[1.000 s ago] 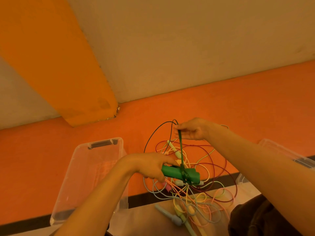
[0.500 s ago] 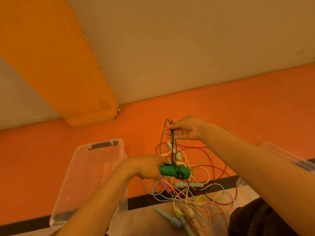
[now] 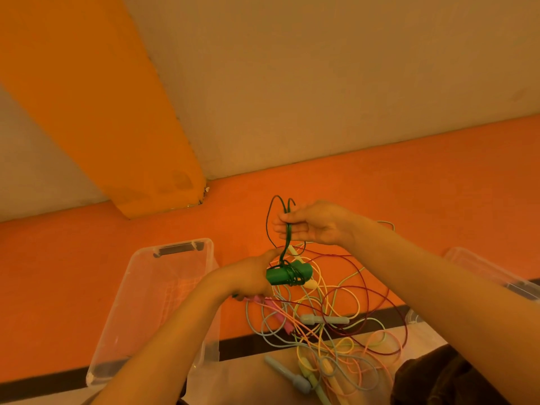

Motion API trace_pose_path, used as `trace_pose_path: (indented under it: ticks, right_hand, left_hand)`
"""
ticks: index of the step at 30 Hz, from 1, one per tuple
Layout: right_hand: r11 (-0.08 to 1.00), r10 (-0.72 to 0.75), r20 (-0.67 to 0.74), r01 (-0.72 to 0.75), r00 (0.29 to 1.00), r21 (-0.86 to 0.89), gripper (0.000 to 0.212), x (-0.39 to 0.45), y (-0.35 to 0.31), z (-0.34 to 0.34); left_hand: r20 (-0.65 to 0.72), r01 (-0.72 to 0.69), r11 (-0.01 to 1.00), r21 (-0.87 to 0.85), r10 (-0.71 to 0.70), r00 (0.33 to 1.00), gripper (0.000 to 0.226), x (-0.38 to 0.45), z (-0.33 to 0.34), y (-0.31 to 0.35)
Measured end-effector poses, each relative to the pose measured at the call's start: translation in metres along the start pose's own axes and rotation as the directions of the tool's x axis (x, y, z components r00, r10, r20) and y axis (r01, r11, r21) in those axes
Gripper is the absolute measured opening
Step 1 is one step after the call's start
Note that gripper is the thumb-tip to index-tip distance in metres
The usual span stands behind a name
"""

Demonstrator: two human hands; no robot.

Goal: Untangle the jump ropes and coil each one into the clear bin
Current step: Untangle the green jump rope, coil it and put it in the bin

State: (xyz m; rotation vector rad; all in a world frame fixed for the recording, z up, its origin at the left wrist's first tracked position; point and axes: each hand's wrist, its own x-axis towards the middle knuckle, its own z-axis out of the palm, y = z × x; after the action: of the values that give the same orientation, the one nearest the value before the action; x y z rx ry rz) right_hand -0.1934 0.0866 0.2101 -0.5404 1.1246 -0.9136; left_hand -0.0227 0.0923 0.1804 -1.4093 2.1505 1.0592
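Green cord is already wound several times around the green handles (image 3: 287,275), which the left hand (image 3: 248,280) grips at their left end, just above the tangle. The right hand (image 3: 309,225) is higher and pinches the free green cord (image 3: 287,233) between curled fingers and thumb, so that short loops stand up above it. I judge that this rope is nearly coiled, with only that last length left to wrap. It is not yet in the clear bin (image 3: 163,290), which stands to the left and seems to hold no rope. The other ropes, dark red, yellow, pale blue and pink, lie in one mixed heap (image 3: 330,331) on the table (image 3: 254,375), with their handles among the loops. So most of the task remains.
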Motion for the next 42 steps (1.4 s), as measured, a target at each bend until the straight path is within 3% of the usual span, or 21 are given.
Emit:
trace_pose_path:
  ticks: [2,7,12,20,28,38,40,41,42]
  right_hand:
    - [1.000,-0.022,0.011,0.022,1.000,-0.002,0.035,-0.001,0.000,0.001]
    - [0.999,-0.044,0.051,0.044,0.998,-0.009,0.005,-0.005,0.001,0.008]
    - [0.998,-0.061,0.073,0.062,0.996,-0.019,0.008,-0.009,0.003,0.013]
    - [0.992,-0.121,-0.006,0.121,0.993,0.038,0.010,-0.006,0.002,0.010]
    - [0.988,-0.103,-0.070,0.110,0.992,0.106,0.010,-0.003,0.003,-0.002]
    - [0.972,-0.031,-0.263,0.090,0.964,0.216,0.021,0.004,0.018,-0.013]
    - [0.969,-0.022,-0.351,0.106,0.936,0.222,0.010,0.011,0.025,-0.016]
    - [0.968,-0.028,-0.394,0.123,0.919,0.219,0.012,0.012,0.027,-0.015]
    - [0.965,-0.039,-0.425,0.145,0.904,0.220,0.027,0.013,0.028,-0.015]
  left_hand:
    - [-0.016,0.006,1.000,-0.003,-0.006,1.000,0.091,0.000,-0.001,-0.001]
    - [-0.042,0.022,0.999,-0.045,-0.024,0.999,0.091,0.001,-0.003,-0.004]
    - [-0.073,0.018,0.999,-0.028,-0.020,0.997,0.081,0.000,-0.005,-0.003]
    - [-0.189,0.046,0.999,-0.016,-0.049,0.981,0.074,-0.002,-0.014,-0.011]
    - [-0.190,0.073,0.997,0.001,-0.071,0.979,0.071,-0.004,-0.015,-0.016]
    - [-0.195,0.075,0.993,0.086,-0.057,0.979,0.070,-0.008,-0.015,-0.014]
    - [-0.195,0.075,0.991,0.108,-0.052,0.979,0.070,-0.008,-0.015,-0.014]
    - [-0.193,0.072,0.990,0.123,-0.048,0.980,0.070,-0.009,-0.014,-0.013]
    - [-0.189,0.070,0.988,0.135,-0.043,0.981,0.070,-0.009,-0.014,-0.012]
